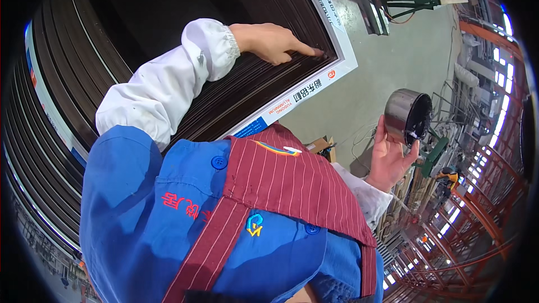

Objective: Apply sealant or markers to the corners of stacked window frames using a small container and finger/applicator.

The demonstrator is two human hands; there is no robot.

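Note:
My left hand [270, 44] reaches over a stacked dark brown metal frame [264, 87], its index finger stretched into the inner corner and its other fingers bent. The fingertip looks dark and touches the frame beside the corner. Nothing shows in that hand. White printed film [306, 91] covers the frame's outer edge. Off to the right, my right hand [390, 163] grips a shiny round metal can [397, 113] from below, fingers and thumb around it. The can is tilted, its mouth turned right, and the inside looks black with a whitish spot.
More dark frames with film-covered edges [42, 95] lie layered at the left. A green metal stand [412, 3] is at the upper right above the grey floor [370, 62]. A cardboard box [319, 146] sits low beyond my apron. Red steel beams [460, 213] rise at the right.

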